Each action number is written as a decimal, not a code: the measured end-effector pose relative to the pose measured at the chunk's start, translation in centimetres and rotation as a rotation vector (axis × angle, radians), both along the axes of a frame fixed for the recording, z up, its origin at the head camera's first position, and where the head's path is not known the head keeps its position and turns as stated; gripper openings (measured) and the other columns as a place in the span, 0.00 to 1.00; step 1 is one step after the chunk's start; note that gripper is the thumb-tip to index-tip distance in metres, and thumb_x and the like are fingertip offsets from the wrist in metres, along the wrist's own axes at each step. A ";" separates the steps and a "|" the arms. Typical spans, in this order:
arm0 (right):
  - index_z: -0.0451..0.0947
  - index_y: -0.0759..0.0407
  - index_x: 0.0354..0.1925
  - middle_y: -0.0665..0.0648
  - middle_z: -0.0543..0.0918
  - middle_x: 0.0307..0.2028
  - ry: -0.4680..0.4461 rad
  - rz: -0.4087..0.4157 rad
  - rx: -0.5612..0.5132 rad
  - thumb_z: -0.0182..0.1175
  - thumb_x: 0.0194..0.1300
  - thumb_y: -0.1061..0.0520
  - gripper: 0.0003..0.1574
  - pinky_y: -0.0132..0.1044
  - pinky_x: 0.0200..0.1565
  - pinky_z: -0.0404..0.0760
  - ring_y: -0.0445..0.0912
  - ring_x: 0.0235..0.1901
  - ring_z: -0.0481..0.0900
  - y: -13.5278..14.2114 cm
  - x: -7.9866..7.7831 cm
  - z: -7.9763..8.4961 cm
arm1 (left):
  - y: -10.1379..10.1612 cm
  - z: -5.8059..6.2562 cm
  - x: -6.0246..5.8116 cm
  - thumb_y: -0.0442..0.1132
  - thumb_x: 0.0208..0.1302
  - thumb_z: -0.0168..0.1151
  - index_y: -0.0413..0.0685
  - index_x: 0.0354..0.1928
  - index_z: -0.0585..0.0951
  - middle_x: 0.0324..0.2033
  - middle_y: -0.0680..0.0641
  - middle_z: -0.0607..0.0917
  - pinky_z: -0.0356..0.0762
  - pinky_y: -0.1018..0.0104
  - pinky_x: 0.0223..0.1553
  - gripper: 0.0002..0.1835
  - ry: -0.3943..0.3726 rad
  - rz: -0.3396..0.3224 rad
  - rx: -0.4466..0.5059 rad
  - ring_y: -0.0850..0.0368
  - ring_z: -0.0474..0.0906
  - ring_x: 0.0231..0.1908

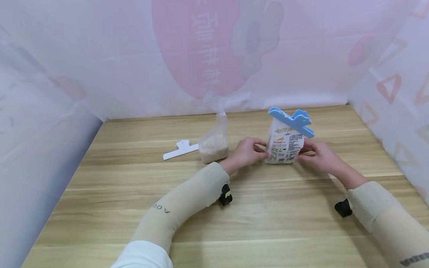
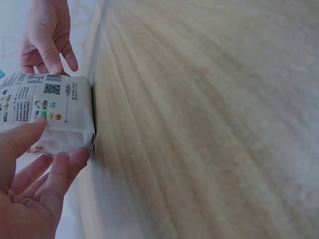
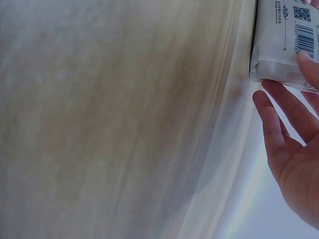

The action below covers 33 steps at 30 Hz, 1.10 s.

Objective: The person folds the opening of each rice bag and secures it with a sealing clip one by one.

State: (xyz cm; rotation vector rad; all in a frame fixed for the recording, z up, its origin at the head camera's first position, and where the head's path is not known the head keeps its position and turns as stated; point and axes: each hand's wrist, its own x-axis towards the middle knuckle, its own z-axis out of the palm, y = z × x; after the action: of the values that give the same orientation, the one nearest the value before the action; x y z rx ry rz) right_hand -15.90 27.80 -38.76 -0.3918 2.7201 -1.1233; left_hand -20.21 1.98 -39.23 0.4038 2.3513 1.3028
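Observation:
A white printed food bag (image 1: 283, 145) stands upright on the table, its top clamped by a blue bag clip (image 1: 293, 121). My left hand (image 1: 247, 153) holds the bag's left side, thumb on the printed front and fingers at the side edge in the left wrist view. On the opposite side my right hand (image 1: 320, 158) holds the lower edge, with its thumb over the front near the barcode and its forefinger at the side. The right wrist view shows the bag (image 3: 279, 40) only in part.
Left of my left hand stands a clear bag of pale grains (image 1: 214, 147), its top loose and upright. A white bag clip (image 1: 181, 149) lies beside it on the wooden table (image 1: 268, 219). Printed cloth walls (image 1: 301, 82) rise behind and at both sides.

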 end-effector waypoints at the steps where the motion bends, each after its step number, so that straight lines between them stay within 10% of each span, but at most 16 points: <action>1: 0.69 0.66 0.65 0.70 0.82 0.54 -0.001 -0.002 0.000 0.64 0.67 0.61 0.31 0.59 0.57 0.78 0.63 0.55 0.79 0.0 0.0 0.0 | 0.0 0.0 0.0 0.42 0.61 0.72 0.50 0.56 0.83 0.44 0.46 0.90 0.82 0.70 0.35 0.21 0.006 0.003 -0.004 0.58 0.86 0.42; 14: 0.69 0.67 0.66 0.71 0.79 0.59 0.014 0.022 -0.039 0.65 0.66 0.62 0.32 0.54 0.56 0.80 0.65 0.55 0.80 0.1 0.2 -0.3 | -0.5 -0.6 0.3 0.38 0.62 0.70 0.46 0.55 0.83 0.48 0.44 0.88 0.81 0.64 0.53 0.19 -0.034 0.024 0.038 0.54 0.84 0.49; 33: 0.70 0.70 0.64 0.71 0.78 0.58 0.080 -0.071 -0.048 0.64 0.67 0.61 0.30 0.18 0.45 0.77 0.61 0.52 0.79 -0.5 4.7 1.0 | -6.7 -0.6 4.5 0.36 0.67 0.65 0.38 0.56 0.82 0.51 0.41 0.86 0.81 0.66 0.53 0.17 0.034 -0.207 0.040 0.50 0.83 0.51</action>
State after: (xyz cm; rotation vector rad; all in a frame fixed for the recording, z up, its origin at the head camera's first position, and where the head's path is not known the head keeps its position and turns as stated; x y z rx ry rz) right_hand -11.20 27.34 -37.79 -0.3573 2.8011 -1.2189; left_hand -15.76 -4.75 -39.85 0.6679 2.2446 1.2549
